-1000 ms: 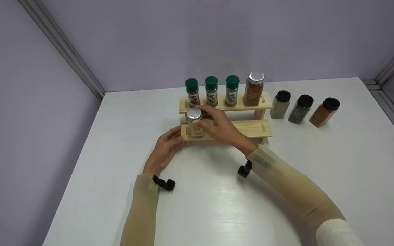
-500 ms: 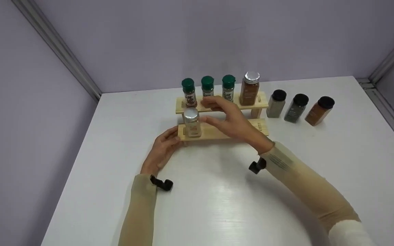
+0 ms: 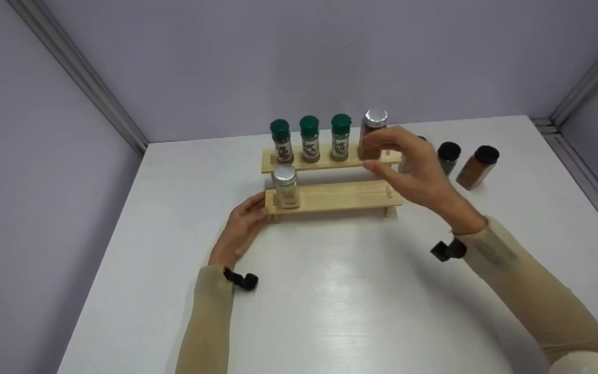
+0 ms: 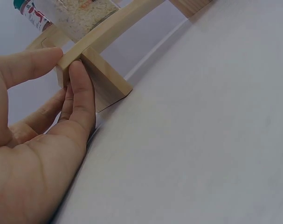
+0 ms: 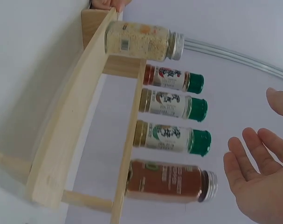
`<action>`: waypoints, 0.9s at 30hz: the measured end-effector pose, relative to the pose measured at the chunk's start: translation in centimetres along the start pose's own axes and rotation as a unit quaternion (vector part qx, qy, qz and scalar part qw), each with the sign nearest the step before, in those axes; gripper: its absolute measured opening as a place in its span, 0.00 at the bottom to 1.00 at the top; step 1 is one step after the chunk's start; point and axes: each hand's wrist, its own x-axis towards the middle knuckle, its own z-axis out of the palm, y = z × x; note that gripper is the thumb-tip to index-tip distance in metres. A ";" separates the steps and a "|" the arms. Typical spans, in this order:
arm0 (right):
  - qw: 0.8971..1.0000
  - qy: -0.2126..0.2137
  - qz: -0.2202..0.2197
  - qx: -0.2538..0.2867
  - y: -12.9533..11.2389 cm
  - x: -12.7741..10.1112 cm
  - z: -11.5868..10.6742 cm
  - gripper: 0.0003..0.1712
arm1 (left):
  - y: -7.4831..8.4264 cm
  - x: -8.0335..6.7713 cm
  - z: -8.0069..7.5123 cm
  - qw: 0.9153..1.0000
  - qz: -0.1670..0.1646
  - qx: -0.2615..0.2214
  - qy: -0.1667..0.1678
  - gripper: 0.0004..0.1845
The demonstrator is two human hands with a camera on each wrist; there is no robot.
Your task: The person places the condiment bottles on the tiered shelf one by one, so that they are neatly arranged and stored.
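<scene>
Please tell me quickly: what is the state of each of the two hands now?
Left hand: closed, holding the wooden rack at its lower left end.
Right hand: open, holding nothing.

The left hand (image 3: pixel 239 228) pinches the wooden rack's (image 3: pixel 338 196) lower left corner between thumb and fingers, while the right hand (image 3: pixel 417 169) is suspended at its right end, thumb and fingertips apart, right forearm (image 3: pixel 532 296) angled inward.

3 green-capped bottles (image 3: pixel 310 141); 2 silver-lidded jars (image 3: pixel 286 188); pale-yellow rack (image 3: pixel 335 198).
</scene>
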 end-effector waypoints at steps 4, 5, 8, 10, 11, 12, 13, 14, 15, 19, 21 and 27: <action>0.999 0.021 0.013 -0.037 0.5 -0.9 -2.7 0.24 | 0.1 0.0 0.1 1.000 0.001 0.001 -0.003 0.31; 0.998 0.027 0.016 -0.048 0.7 -1.1 -3.3 0.24 | 0.2 0.0 0.1 1.000 0.001 0.000 -0.003 0.31; 0.996 0.038 0.023 -0.079 1.1 -1.7 -5.1 0.24 | 0.2 0.0 0.1 1.000 0.000 -0.001 -0.002 0.31; 0.994 0.047 0.028 -0.099 1.5 -2.2 -6.2 0.24 | 0.1 0.0 0.1 1.000 -0.001 -0.002 0.000 0.31; 0.992 0.053 0.032 -0.109 1.8 -2.5 -6.7 0.23 | 0.1 0.0 0.1 1.000 -0.001 -0.003 0.001 0.31; 0.991 0.058 0.037 -0.118 2.1 -2.8 -7.2 0.23 | 0.0 0.0 0.1 1.000 -0.002 -0.003 0.004 0.31; 0.989 0.064 0.041 -0.124 2.4 -3.0 -7.7 0.24 | 0.0 -0.1 0.1 1.000 -0.001 -0.002 0.004 0.30; 0.988 0.070 0.046 -0.131 2.7 -3.2 -8.2 0.24 | 0.0 -0.1 0.1 1.000 0.000 -0.003 0.004 0.30; 0.986 0.079 0.051 -0.135 3.1 -3.5 -8.7 0.24 | 0.0 -0.1 0.1 1.000 0.001 -0.004 0.004 0.30; 0.981 0.103 0.085 -0.144 4.5 -4.4 -10.4 0.25 | -0.1 -0.1 0.1 1.000 0.004 -0.007 0.005 0.29; 0.977 0.111 0.102 -0.148 5.3 -4.8 -11.1 0.25 | -0.1 -0.1 0.1 1.000 0.004 -0.006 0.006 0.29; 0.964 0.123 0.153 -0.177 7.6 -6.4 -12.6 0.26 | 0.1 -0.1 0.2 1.000 0.005 -0.003 0.003 0.31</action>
